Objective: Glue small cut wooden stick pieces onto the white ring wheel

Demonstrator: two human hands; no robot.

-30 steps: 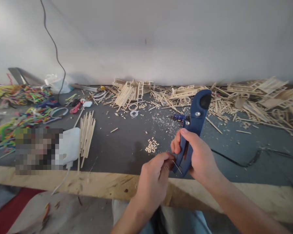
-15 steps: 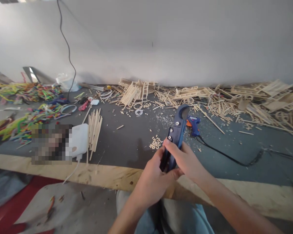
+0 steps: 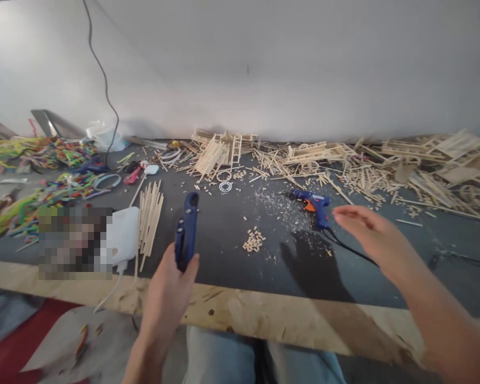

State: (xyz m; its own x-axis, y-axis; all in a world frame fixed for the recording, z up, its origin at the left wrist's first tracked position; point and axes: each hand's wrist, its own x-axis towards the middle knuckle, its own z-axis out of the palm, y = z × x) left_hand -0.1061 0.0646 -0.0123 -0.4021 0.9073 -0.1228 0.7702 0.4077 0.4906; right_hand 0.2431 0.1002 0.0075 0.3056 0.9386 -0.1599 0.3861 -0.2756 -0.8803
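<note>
My left hand is wrapped around the handles of a dark blue pipe cutter, whose jaw end points up and away over the table. Off to the right, my right hand hovers with its fingers stretched out and holds nothing. Just left of those fingertips a blue glue gun with an orange trigger lies on its side, apart from the hand. Between the two hands sits a small heap of short cut wood pieces. A bundle of long wooden sticks lies left of the cutter.
Wooden stick frames and loose sticks line the back along the wall. Colourful fuzzy stems pile up at the far left. A white charger with a cable sits near the front edge. The glue gun's black cord runs right.
My right hand has let go of the pipe cutter and moved right, close to the glue gun. My left hand has carried the cutter left.
</note>
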